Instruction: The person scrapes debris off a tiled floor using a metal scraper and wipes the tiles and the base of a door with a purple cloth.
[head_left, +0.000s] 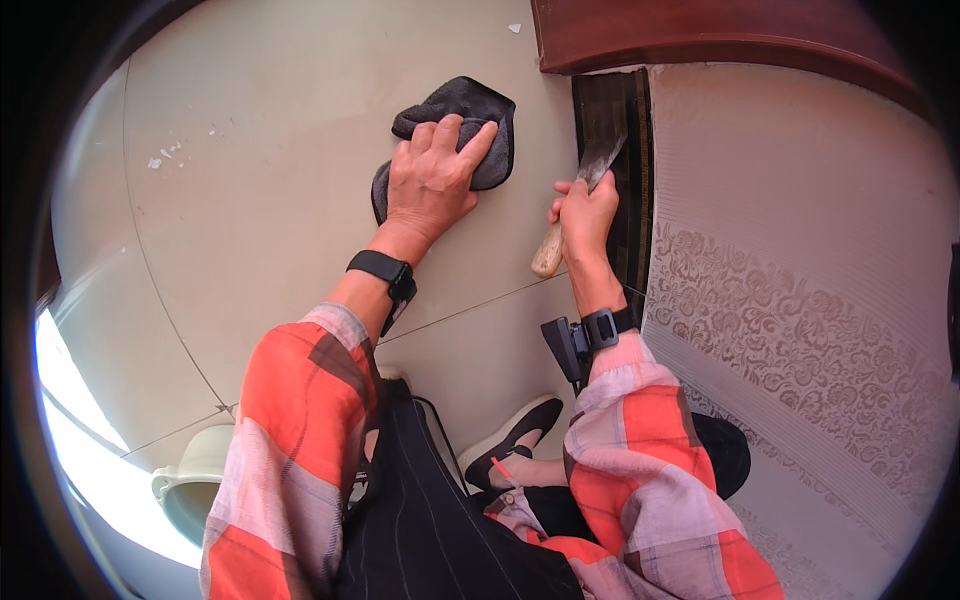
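Observation:
My left hand (435, 169) presses down on a folded dark grey microfibre cloth (491, 161) on the beige tiled floor, its fingers spread over the fabric. My right hand (589, 210) grips a putty knife by its worn wooden handle (547, 255). The metal blade (600, 159) points away from me and lies over the dark skirting strip (621, 97) along the wall's foot. From this angle I cannot tell whether the blade touches the strip.
Patterned wallpaper (757, 292) covers the wall at right. Reddish-brown wooden furniture or trim (705, 34) stands at the far end. White flakes (155, 162) dot the floor tiles (285, 187). A pale bucket (196, 454) stands at lower left. My shoe (517, 435) is below.

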